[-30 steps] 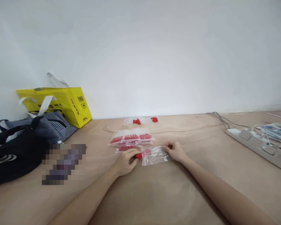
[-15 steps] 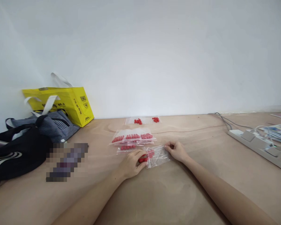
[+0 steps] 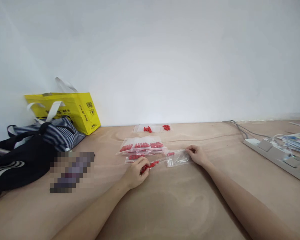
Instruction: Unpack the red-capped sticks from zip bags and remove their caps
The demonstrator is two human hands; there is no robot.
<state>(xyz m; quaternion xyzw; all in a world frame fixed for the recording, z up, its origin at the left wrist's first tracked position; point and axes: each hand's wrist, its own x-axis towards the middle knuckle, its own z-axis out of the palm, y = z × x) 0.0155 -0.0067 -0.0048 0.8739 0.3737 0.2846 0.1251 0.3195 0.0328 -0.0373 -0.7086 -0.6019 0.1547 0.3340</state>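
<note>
My left hand [image 3: 136, 174] is closed around several small red pieces [image 3: 153, 164], some of which stick out past the fingertips. To the right, my right hand [image 3: 197, 155] pinches one end of a clear plastic bag [image 3: 178, 160] that lies crumpled on the tabletop. A red piece [image 3: 170, 154] shows at the bag's left end; I cannot make out whether it is fully inside. Just beyond my left hand is a pile of clear zip bags [image 3: 140, 141] holding rows of similar red pieces.
Farther back lies a flat clear bag [image 3: 140, 127] with two clusters of red pieces [image 3: 148, 129]. A yellow bag [image 3: 90, 115], a striped bag [image 3: 65, 133] and a black bag [image 3: 25, 160] crowd the left. On the right is a white power strip [image 3: 277, 158] with grey cables [image 3: 240, 128].
My hands have moved apart. The left drew back leftward with red pieces in it, and the right shifted right and slightly away, pulling the clear bag along.
</note>
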